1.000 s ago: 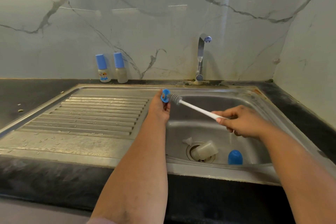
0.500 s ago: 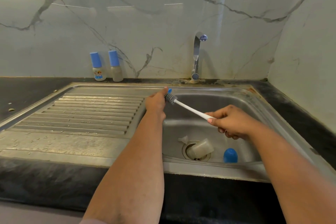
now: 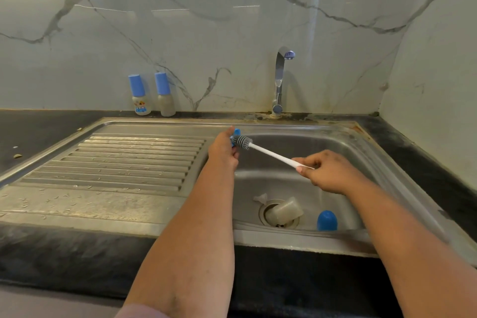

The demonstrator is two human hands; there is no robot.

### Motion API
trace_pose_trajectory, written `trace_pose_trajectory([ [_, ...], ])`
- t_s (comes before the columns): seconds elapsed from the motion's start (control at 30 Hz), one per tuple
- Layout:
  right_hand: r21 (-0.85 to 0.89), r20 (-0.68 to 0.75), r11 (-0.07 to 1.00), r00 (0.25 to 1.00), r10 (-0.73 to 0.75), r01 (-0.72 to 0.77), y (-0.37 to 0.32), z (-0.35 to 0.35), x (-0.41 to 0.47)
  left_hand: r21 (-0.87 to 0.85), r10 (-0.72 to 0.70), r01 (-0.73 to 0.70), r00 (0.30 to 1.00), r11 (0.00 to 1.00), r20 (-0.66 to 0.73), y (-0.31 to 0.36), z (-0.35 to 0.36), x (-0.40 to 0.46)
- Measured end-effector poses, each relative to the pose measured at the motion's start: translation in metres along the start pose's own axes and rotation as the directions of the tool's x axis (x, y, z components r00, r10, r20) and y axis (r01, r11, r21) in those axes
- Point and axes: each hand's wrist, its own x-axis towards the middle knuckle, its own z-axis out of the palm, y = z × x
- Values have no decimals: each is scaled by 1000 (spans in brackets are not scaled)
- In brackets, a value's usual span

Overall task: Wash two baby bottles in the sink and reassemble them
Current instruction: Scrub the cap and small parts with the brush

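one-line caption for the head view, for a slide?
Left hand holds blue ring; right hand scrubs it with bottle brush over sink.

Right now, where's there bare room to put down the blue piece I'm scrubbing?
The ribbed draining board left of the basin is bare, bordered by the black counter. The basin floor is crowded: bottle body over the drain, blue cap, clear teat.

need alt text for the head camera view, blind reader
Over a steel sink, the left hand holds a small blue bottle ring while the right hand scrubs it with a white-handled grey brush. A clear bottle and blue cap lie in the basin.
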Motion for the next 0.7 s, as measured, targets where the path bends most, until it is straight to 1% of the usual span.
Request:
trace_pose_trajectory([
  [0.03,-64,-55,997,998,-34,31,-2,3,-1,-47,-37,38,999,998,11,2,1,0],
  [0.07,-93,-97,995,994,-50,41,-3,6,-3,-77,-73,75,997,994,28,3,1,-1],
  [0.17,-152,-172,986,980,-99,73,-5,13,-7,-85,-157,161,987,983,46,3,-3,-1],
  [0.23,-187,-167,975,974,-152,120,-8,19,-8,-55,-214,216,976,975,41,4,-10,0],
  [0.33,-191,-112,963,970,-216,192,-10,23,-8,-63,-279,281,959,958,47,8,-19,4],
  [0.43,-180,-53,956,968,-244,231,-4,17,-5,-62,-296,299,954,952,58,8,-22,4],
  [0.53,-164,-17,955,968,-252,246,1,5,-4,-39,-310,315,945,948,101,8,-23,-1],
  [0.6,-220,-30,942,963,-267,255,1,2,-5,-43,-322,328,941,944,103,8,-23,0],
  [0.7,-398,-124,888,946,-300,230,-1,8,-6,-52,-309,314,947,948,86,8,-18,2],
])
